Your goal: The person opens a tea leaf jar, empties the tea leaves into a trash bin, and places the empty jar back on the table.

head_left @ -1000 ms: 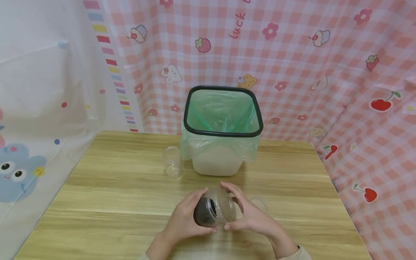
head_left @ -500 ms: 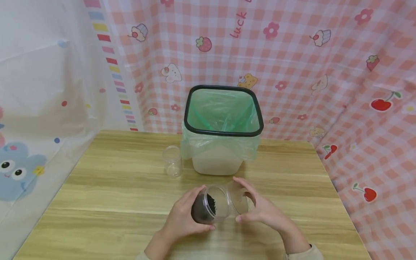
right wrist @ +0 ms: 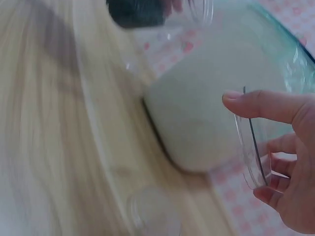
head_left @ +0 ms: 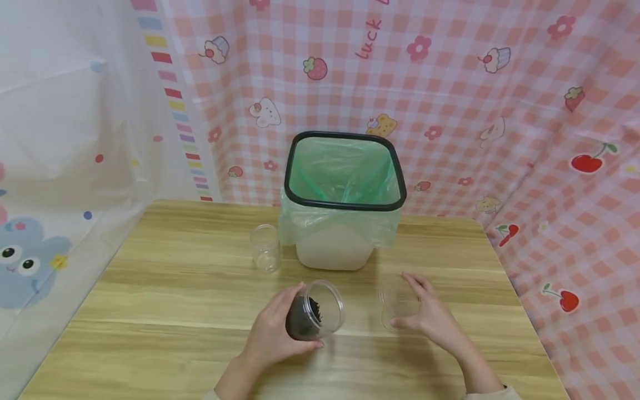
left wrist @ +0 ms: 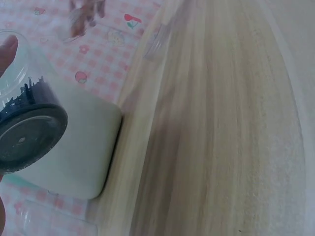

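In front of the bin (head_left: 335, 250), the left hand (head_left: 272, 330) is holding the jar (head_left: 314, 311), its fingers and thumb curling around the body. The jar is leaning, its uncovered mouth facing right; probably the hand is gripping the sides so that this mouth is being left free, while the dark contents (head_left: 299, 321) are lying toward the base. To the front-right of the bin, the right hand (head_left: 432, 322) is clamping a clear lid-like disc (right wrist: 252, 147) by its edge, perhaps for a light hold. Another clear round piece (right wrist: 155, 214) is lying on the table (head_left: 150, 322), also front-right of the bin. A clear cup (head_left: 266, 250) is standing just left of the bin. The bin itself, its green liner (head_left: 345, 166) hanging over the rim, is limiting the room behind the jar.
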`<state>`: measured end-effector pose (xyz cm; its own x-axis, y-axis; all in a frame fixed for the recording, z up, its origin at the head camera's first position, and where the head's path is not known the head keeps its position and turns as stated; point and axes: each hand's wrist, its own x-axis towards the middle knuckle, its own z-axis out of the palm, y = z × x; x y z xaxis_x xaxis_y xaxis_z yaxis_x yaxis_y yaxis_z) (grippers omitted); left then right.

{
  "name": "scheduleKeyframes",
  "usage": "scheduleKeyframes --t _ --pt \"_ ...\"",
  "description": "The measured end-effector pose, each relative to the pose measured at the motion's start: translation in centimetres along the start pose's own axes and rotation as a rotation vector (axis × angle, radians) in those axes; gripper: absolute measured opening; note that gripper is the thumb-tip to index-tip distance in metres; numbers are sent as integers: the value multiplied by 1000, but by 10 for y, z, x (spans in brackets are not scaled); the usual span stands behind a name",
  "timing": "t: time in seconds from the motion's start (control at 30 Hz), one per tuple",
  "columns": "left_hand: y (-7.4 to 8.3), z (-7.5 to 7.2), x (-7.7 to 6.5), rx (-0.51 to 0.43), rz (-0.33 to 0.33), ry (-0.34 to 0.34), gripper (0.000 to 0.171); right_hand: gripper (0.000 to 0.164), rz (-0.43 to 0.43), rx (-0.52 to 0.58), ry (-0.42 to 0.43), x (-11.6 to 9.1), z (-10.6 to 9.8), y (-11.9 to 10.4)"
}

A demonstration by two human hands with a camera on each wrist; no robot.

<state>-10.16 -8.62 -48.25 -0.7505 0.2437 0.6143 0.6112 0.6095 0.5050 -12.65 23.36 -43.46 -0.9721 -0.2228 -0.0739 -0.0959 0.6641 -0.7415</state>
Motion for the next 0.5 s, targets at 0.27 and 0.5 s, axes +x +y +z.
scheduleKeyframes --t 0.27,0.5 --pt "-5 -4 -4 2 -1 28 106 98 84 -115 79 -9 -9 34" --pt "-12 -7 -9 14 -6 43 106 99 155 -152 106 -14 -15 66"
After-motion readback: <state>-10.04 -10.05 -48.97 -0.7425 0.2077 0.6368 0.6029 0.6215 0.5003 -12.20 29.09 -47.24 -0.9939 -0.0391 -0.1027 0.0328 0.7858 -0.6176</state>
